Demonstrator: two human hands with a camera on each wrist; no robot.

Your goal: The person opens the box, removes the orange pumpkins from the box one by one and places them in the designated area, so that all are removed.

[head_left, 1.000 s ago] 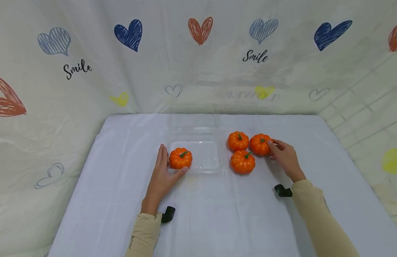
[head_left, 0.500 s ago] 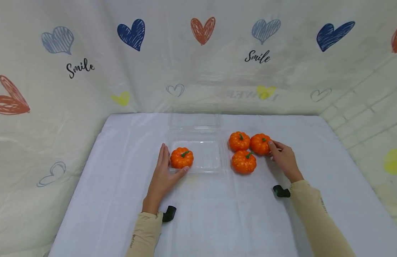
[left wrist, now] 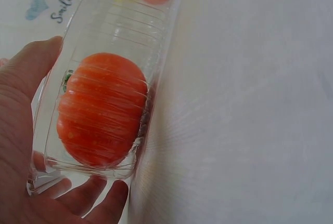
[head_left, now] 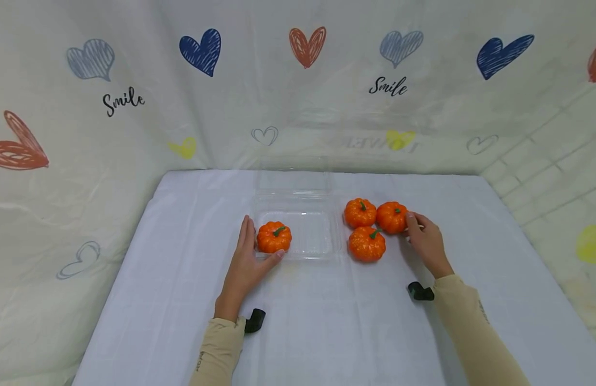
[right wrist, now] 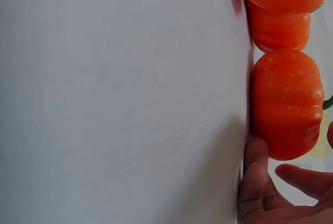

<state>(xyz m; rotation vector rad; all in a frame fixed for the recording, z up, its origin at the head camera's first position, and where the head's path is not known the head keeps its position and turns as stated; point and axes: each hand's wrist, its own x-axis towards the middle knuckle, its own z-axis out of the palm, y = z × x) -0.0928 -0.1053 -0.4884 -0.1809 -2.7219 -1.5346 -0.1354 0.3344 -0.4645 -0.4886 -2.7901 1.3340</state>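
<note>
A clear plastic clamshell container [head_left: 309, 236] lies with its lid raised at the back. Inside its left end sits an orange pumpkin [head_left: 274, 237] with a green stem. My left hand [head_left: 244, 271] holds the container's near left corner, thumb along the front rim and fingers along the left wall. In the left wrist view, the pumpkin [left wrist: 101, 109] shows through the clear wall. My right hand [head_left: 427, 241] touches the outer side of the rightmost pumpkin [head_left: 391, 217]. In the right wrist view, fingertips [right wrist: 256, 148] meet this pumpkin [right wrist: 287, 104] low down, while another finger stands apart from it.
Two more pumpkins, one at the back [head_left: 359, 213] and one in front [head_left: 367, 244], cluster beside the rightmost one, right of the container. A white cloth [head_left: 317, 321] covers the table. Behind it hangs a curtain [head_left: 230, 107] printed with hearts. Dark wrist-worn pieces jut from both sleeves.
The head view has shifted slightly. My right thumb has eased back a little from the top of the rightmost pumpkin. The left hand, container and pumpkins keep their places.
</note>
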